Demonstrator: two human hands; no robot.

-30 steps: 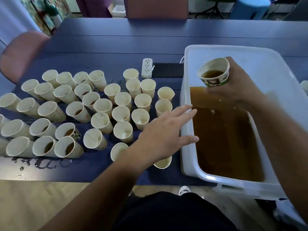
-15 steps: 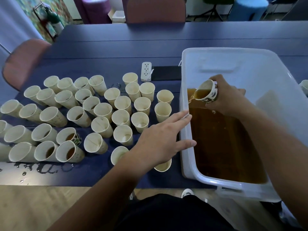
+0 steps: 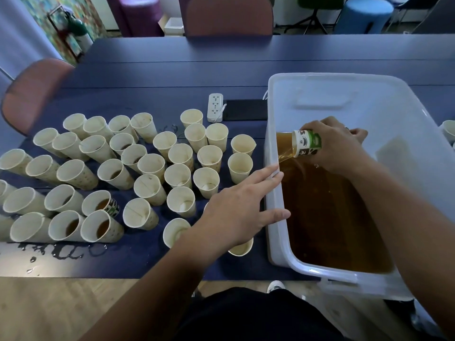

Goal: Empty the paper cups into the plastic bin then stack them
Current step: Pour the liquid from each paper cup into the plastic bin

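Observation:
My right hand (image 3: 337, 146) grips a green-and-white paper cup (image 3: 306, 143) tipped on its side over the white plastic bin (image 3: 273, 205). Brown liquid streams from the cup into the brown pool (image 3: 327, 217) inside. My left hand (image 3: 236, 212) lies flat with straight fingers, its fingertips on the bin's left rim. Several paper cups (image 3: 150, 164) stand on the blue table to the left; a few at the front left (image 3: 102, 226) hold brown liquid, one with a green print (image 3: 101, 203).
A white power strip (image 3: 215, 107) and a black phone (image 3: 246, 110) lie behind the cups. Spilled drops (image 3: 49, 252) wet the table's front left. Another cup (image 3: 449, 130) stands right of the bin. Chairs (image 3: 32, 92) surround the table.
My right hand lowered the printed cup into the bin and tipped it from upright to its side; liquid now pours out. My left hand stayed at the bin's rim.

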